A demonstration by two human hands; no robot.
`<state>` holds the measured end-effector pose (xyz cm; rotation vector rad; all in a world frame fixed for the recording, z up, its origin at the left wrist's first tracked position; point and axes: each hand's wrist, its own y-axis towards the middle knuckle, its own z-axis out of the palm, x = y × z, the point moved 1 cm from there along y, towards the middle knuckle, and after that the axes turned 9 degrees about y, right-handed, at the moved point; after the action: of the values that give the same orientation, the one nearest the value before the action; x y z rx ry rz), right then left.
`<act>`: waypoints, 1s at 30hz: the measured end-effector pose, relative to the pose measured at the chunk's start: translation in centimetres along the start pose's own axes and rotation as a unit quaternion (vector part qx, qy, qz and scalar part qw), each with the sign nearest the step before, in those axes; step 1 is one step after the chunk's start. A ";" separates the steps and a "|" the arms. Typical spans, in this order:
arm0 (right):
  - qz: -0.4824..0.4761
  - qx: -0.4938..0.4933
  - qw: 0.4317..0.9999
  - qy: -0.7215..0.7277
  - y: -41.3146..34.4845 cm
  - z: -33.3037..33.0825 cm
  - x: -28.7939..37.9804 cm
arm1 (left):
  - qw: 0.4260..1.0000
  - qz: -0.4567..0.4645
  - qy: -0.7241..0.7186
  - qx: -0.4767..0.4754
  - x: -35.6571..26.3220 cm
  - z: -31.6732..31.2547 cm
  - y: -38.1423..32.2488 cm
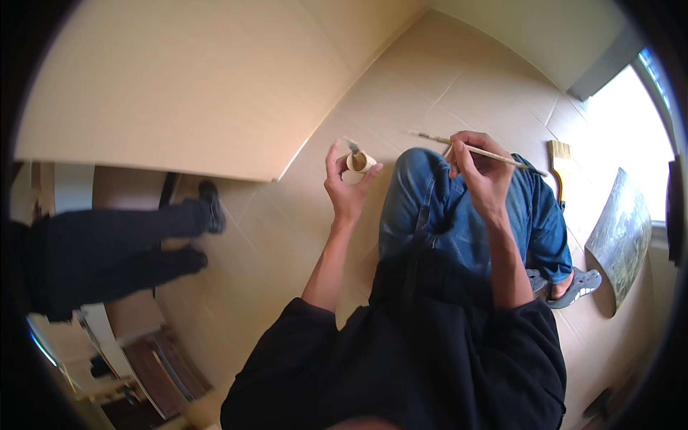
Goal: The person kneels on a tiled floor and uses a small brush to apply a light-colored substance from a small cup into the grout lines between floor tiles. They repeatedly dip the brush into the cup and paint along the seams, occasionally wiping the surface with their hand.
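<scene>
In my left hand (pixel 346 196) is a small pale cup (pixel 364 162), held between thumb and fingers with its mouth tilted up toward me. A small grey piece (pixel 353 146) rises at the cup's far rim by my index finger, too blurred to name. My right hand (pixel 486 172) grips a slim, light-handled paintbrush (pixel 492 155) above my bent knees in blue jeans (pixel 414 188). Its dark ferrule and blurred tip point left, over the floor beyond the cup.
A large beige panel or wall (pixel 188 86) rises beyond my left hand. A flat yellow-handled paintbrush (pixel 560 166) and a curved, marbled sheet (pixel 621 244) lie on the tiled floor (pixel 473 86) at right. Another person's dark-trousered legs (pixel 123 226) and brown furniture (pixel 166 371) are at left.
</scene>
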<state>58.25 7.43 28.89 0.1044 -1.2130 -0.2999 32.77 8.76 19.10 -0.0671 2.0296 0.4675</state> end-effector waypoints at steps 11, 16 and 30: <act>-0.234 0.244 0.915 -0.222 -4.7 6.3 10.6 | 0.889 0.435 0.101 -0.098 -8.5 -5.9 -4.2; -0.226 0.258 0.907 -0.245 -5.6 7.1 11.4 | 0.889 0.426 0.082 -0.147 -9.6 -5.7 -4.0; -0.266 0.262 0.897 -0.236 -5.1 8.3 10.2 | 0.882 0.429 0.091 -0.174 -11.8 -6.5 -3.1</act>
<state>52.88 0.27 39.84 0.8874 -1.7198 -0.4842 33.85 1.90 31.01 0.6173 2.0520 1.4242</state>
